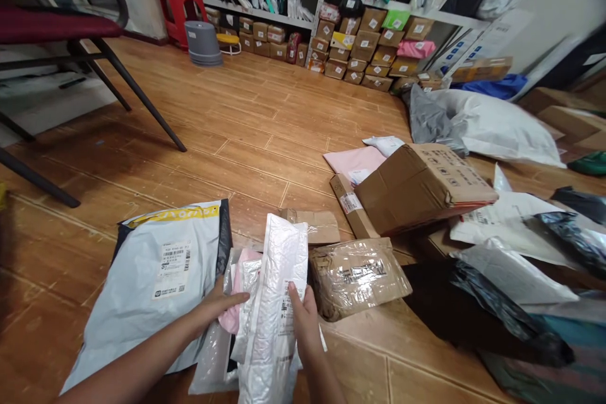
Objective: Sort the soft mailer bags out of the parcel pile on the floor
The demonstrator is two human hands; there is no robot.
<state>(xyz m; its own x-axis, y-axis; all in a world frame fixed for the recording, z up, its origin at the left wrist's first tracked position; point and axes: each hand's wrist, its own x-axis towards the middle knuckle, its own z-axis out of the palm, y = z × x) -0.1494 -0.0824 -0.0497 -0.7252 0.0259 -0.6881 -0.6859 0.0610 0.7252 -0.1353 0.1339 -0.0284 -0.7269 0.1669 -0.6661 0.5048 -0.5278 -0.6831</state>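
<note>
Between my hands is a bundle of mailing bags, with a long white padded mailer (275, 290) standing foremost and its address label partly showing. My right hand (305, 315) grips the right edge of this mailer, thumb on its face. On the other side, my left hand (223, 304) holds several thinner parcels, among them a pink bag (231, 319) and a clear plastic bag (213, 360). My left thumb lies across their front; its other fingers are behind the bags. A large white and black mailing bag (142, 290) with a printed label lies flat left of the bundle.
A taped brown parcel (360, 274), a small carton (315, 226) and a large tilted box (421, 186) lie to the right. Piled mailing bags (516, 221) reach the right edge. Shelves with boxes (364, 44) line the back; a chair (61, 25) stands left.
</note>
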